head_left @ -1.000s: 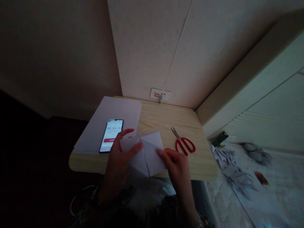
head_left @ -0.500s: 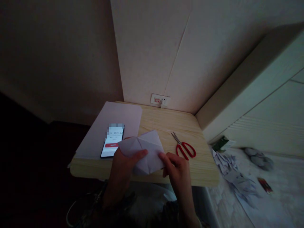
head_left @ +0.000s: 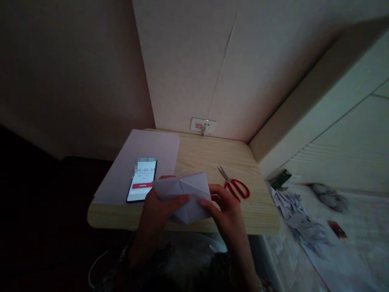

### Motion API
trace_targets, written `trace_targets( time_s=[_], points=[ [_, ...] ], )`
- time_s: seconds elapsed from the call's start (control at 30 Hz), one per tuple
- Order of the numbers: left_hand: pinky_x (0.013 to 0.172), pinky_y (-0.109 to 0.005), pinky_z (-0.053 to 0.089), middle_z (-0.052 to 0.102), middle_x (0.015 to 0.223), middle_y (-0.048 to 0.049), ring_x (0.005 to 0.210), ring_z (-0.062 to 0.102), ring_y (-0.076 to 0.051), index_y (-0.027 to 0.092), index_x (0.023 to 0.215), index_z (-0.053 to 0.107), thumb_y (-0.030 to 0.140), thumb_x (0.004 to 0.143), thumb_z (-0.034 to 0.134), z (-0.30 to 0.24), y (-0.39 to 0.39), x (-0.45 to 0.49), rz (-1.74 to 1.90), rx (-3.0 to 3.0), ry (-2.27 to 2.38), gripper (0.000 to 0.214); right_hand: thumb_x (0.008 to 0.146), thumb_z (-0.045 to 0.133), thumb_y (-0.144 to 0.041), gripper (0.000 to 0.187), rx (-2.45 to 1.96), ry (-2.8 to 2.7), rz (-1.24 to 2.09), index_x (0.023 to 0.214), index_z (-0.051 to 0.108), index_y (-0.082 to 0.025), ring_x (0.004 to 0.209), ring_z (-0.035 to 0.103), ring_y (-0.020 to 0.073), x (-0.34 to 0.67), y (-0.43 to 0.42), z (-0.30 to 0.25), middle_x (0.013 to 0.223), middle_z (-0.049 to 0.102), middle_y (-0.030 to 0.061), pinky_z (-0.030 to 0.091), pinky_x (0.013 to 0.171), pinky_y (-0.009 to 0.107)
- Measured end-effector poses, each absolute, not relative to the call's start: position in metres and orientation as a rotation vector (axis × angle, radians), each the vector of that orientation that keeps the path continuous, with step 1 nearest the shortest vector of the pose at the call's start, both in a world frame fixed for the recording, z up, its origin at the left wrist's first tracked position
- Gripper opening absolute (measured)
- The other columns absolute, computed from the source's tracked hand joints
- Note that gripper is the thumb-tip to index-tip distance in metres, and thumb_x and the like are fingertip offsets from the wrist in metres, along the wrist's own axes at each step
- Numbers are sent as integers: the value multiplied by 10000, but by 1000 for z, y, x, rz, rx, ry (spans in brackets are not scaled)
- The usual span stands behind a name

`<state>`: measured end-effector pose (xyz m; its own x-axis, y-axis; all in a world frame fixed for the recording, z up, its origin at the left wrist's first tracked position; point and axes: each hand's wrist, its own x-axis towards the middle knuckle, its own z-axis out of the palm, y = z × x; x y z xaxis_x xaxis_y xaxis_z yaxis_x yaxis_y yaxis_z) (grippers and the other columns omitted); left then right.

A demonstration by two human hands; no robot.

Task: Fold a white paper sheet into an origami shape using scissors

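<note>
Both of my hands hold a piece of folded white paper (head_left: 194,188) above the front edge of a small wooden table (head_left: 212,152). My left hand (head_left: 159,209) grips its left side, with the thumb across the front and the fingers mostly behind. On the right side my right hand (head_left: 223,202) pinches the paper, thumb in front and fingers at the back. Creases meet near the paper's upper middle, and a point hangs at the bottom. Red-handled scissors (head_left: 232,182) lie just beyond my right hand, blades partly apart.
A lit phone (head_left: 142,178) showing a timer rests on a stack of white sheets (head_left: 161,144) at the table's left. Behind the table is a wall socket (head_left: 203,125). To the right, a heap of folded papers (head_left: 300,219) and grey slippers-like objects (head_left: 328,196) lie on a pale surface.
My right hand has shifted its hold, its fingers now further behind the paper. The paper's upper right part has tilted lower and to the right. The view has moved slightly.
</note>
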<state>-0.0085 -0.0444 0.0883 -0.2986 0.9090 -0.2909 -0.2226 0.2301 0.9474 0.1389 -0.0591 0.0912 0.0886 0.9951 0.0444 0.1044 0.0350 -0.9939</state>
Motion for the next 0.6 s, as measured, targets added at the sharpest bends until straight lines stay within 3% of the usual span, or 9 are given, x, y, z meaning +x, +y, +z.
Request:
trace_targets(
  time_s=[0.17, 0.37, 0.6],
  points=[
    [516, -223, 479, 654, 655, 46, 601, 624, -158, 176, 848, 626, 232, 433, 844, 94, -48, -11, 1232, 795, 1483, 473, 730, 646, -295, 280, -1372, -1172, 1008, 511, 499, -199, 520, 439, 114, 132, -59, 93, 502, 471, -52, 354, 516, 229],
    [507, -232, 465, 649, 632, 45, 575, 603, -159, 183, 832, 625, 241, 440, 839, 93, -48, -13, 1171, 884, 1452, 451, 687, 669, -274, 128, -1317, -1169, 1133, 623, 596, -191, 627, 525, 143, 133, -61, 89, 612, 584, -22, 405, 591, 242],
    [497, -254, 476, 649, 600, 42, 547, 614, -181, 197, 797, 620, 225, 420, 857, 93, -48, -11, 1056, 938, 1452, 446, 768, 606, -342, 315, -1400, -1218, 1037, 518, 482, -197, 514, 414, 109, 143, -64, 91, 501, 445, -48, 315, 501, 232]
  ],
)
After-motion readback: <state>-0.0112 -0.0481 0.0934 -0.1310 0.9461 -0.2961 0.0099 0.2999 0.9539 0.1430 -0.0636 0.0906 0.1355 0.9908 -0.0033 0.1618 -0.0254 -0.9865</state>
